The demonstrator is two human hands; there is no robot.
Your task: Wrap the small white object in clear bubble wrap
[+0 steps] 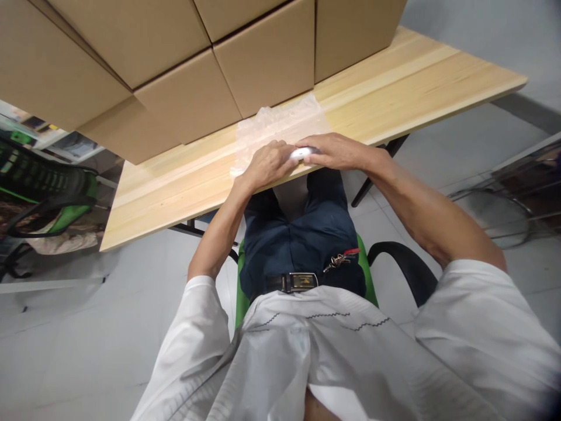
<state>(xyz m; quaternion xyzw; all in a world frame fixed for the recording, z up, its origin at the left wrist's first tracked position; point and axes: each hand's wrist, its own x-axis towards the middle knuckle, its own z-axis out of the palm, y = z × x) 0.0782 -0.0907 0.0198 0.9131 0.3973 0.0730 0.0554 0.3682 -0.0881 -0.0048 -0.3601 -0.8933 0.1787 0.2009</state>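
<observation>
A small white rounded object [302, 153] is held between both hands just above the table's near edge. My left hand [272, 162] grips its left end with closed fingers. At its right end, the thumb and fingers of my right hand [326, 151] are closed on it. A sheet of clear crinkled plastic [280, 126] lies flat on the wooden table, behind and partly under my hands. What the white object is cannot be made out.
Large cardboard boxes [267, 58] stand stacked along the back of the wooden table [421, 76]. A green and black chair [52, 187] and shelves with items [74, 143] are at the left. A wire rack [495, 216] stands at the right.
</observation>
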